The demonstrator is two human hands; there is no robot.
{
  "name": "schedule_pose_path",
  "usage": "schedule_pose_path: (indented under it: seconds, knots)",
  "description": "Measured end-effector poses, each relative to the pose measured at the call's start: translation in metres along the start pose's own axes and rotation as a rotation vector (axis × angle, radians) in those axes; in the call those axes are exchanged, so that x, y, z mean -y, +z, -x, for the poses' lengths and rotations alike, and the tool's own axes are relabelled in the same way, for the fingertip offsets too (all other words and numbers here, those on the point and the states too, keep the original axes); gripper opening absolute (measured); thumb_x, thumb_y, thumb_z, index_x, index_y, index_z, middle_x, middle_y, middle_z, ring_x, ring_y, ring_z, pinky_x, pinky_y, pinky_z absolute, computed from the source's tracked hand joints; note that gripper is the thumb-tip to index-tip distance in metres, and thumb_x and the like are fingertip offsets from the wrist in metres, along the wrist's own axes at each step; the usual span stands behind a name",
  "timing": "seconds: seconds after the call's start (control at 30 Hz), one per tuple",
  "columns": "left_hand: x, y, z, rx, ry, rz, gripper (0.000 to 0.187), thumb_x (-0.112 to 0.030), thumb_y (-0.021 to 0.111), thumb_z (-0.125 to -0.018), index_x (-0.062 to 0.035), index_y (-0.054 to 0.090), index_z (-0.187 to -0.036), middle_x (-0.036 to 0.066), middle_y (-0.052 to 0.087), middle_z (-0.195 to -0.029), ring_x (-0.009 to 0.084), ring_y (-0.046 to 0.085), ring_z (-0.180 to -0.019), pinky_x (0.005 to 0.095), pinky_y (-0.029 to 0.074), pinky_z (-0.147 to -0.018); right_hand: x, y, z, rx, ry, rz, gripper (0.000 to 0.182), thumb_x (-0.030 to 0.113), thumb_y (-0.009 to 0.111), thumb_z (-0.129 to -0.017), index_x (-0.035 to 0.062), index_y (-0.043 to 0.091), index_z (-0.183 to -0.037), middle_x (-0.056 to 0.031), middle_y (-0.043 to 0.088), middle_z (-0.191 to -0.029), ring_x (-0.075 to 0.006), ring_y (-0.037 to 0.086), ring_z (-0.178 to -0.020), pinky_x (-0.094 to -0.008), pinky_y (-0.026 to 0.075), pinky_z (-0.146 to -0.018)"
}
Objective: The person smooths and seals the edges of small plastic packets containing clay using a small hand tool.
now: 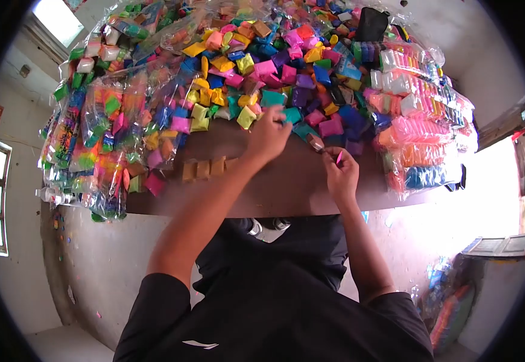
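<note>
A brown table (274, 193) carries a heap of coloured packets (274, 78). At the heap's near edge the left hand (268, 136) pinches a teal packet (290, 114); beside it the right hand (342, 175) grips a small pink piece (339, 158). Tugging low could topple neighbouring packets.

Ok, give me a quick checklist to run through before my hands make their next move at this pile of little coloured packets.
1. Left hand on the pile of small coloured packets: ok, fingers at a teal packet.
2. Left hand's grip closed: cannot tell.
3. Right hand holding something: ok, a small pink piece pinched in its fingers.
4. Bare table in front of the hands: ok.
5. Row of tan packets apart from the hands: ok.
6. Filled bags beside the right hand stable: cannot tell.
</note>
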State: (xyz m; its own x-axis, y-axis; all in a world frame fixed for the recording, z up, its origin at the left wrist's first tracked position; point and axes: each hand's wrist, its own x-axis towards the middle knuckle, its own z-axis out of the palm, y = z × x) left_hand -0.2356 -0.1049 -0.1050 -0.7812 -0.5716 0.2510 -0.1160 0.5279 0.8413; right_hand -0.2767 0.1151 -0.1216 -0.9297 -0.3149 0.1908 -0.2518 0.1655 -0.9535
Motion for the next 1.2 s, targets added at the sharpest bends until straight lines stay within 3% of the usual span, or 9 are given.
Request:
schedule_pose_path:
  seconds: [0.1, 0.33, 0.43, 0.5, 0.67, 0.83, 0.97, 1.03, 1.2]
  knots:
    - [-0.001, -0.015, 0.033, 0.130, 0.005, 0.069, 0.045, -0.013, 0.072, -0.090, -0.0010, 0.060, -0.132, 0.013, 0.072, -0.115, 0.0234, 0.071, -0.092, 0.0357, 0.056, -0.082, -0.007, 0.005, -0.037, -0.044, -0.018, 0.044, 0.012, 0.012, 0.069, -0.093, 0.0011, 0.073, -0.095, -0.0047, 0.066, -0.074, -0.0106, 0.058, -0.069, -0.0281, 0.047, -0.066]
    - [0.030, -0.055, -0.006, -0.154, 0.100, -0.122, 0.013, -0.011, 0.070, -0.091, -0.0041, 0.069, -0.101, 0.014, 0.070, -0.087, 0.0307, 0.069, -0.080, 0.0406, 0.054, -0.071, 0.002, 0.033, -0.106, -0.235, -0.221, -0.014, 0.027, 0.011, 0.073, -0.088, 0.0015, 0.068, -0.113, -0.0130, 0.070, -0.100, -0.0167, 0.063, -0.082, -0.0320, 0.050, -0.076]
    - [0.049, -0.072, -0.044, -0.283, 0.158, -0.311, 0.017, -0.015, 0.071, -0.091, -0.0028, 0.069, -0.102, 0.016, 0.070, -0.092, 0.0350, 0.068, -0.084, 0.0443, 0.054, -0.074, -0.012, 0.037, -0.072, -0.089, -0.239, 0.248, 0.035, 0.008, 0.072, -0.086, 0.0020, 0.064, -0.120, -0.0179, 0.068, -0.111, -0.0276, 0.066, -0.094, -0.0359, 0.052, -0.085]
    - [0.053, -0.077, -0.059, -0.294, 0.139, -0.332, 0.019, -0.015, 0.072, -0.090, -0.0025, 0.068, -0.104, 0.017, 0.070, -0.096, 0.0363, 0.067, -0.089, 0.0450, 0.054, -0.079, -0.022, 0.042, -0.046, -0.101, -0.471, 0.317, 0.023, 0.002, 0.067, -0.084, 0.0018, 0.066, -0.108, -0.0209, 0.066, -0.106, -0.0428, 0.064, -0.101, -0.0436, 0.053, -0.087]
    - [0.032, -0.087, -0.101, -0.397, 0.315, -0.484, 0.035, -0.015, 0.073, -0.087, -0.0015, 0.062, -0.117, 0.020, 0.064, -0.120, 0.0397, 0.057, -0.118, 0.0494, 0.045, -0.102, -0.028, 0.033, -0.023, 0.030, -0.377, 0.347, 0.016, 0.000, 0.067, -0.084, 0.0017, 0.066, -0.099, -0.0189, 0.067, -0.103, -0.0405, 0.066, -0.096, -0.0431, 0.054, -0.083]
    - [0.011, -0.087, -0.173, -0.440, 0.495, -0.557, 0.031, -0.018, 0.072, -0.089, -0.0023, 0.061, -0.114, 0.019, 0.063, -0.122, 0.0385, 0.058, -0.117, 0.0489, 0.047, -0.099, -0.031, 0.038, -0.024, 0.029, -0.314, 0.365, 0.018, 0.000, 0.067, -0.082, 0.0027, 0.066, -0.099, -0.0192, 0.066, -0.101, -0.0402, 0.066, -0.094, -0.0436, 0.054, -0.080]
    - [-0.002, -0.075, -0.249, -0.317, 0.461, -0.458, 0.033, -0.026, 0.068, -0.093, -0.0021, 0.064, -0.114, 0.019, 0.065, -0.121, 0.0407, 0.062, -0.112, 0.0513, 0.049, -0.096, -0.027, 0.037, -0.025, 0.052, -0.295, 0.302, 0.019, -0.002, 0.068, -0.079, 0.0033, 0.065, -0.097, -0.0175, 0.067, -0.097, -0.0384, 0.067, -0.090, -0.0420, 0.055, -0.077]
    - [-0.012, -0.065, -0.274, -0.161, 0.158, -0.585, 0.039, -0.035, 0.062, -0.095, -0.0017, 0.066, -0.114, 0.021, 0.067, -0.118, 0.0409, 0.065, -0.110, 0.0523, 0.052, -0.092, -0.029, 0.036, -0.025, 0.039, -0.368, 0.298, 0.019, -0.003, 0.068, -0.078, 0.0033, 0.065, -0.096, -0.0171, 0.067, -0.096, -0.0381, 0.067, -0.089, -0.0414, 0.055, -0.076]
    - [-0.019, -0.044, -0.285, -0.183, 0.222, -0.792, 0.043, -0.038, 0.071, -0.086, 0.0000, 0.068, -0.107, 0.022, 0.071, -0.111, 0.0377, 0.067, -0.109, 0.0488, 0.054, -0.090, -0.026, 0.035, -0.027, 0.040, -0.385, 0.255, 0.021, -0.005, 0.068, -0.077, 0.0029, 0.064, -0.095, -0.0161, 0.066, -0.092, -0.0375, 0.066, -0.087, -0.0404, 0.054, -0.076]
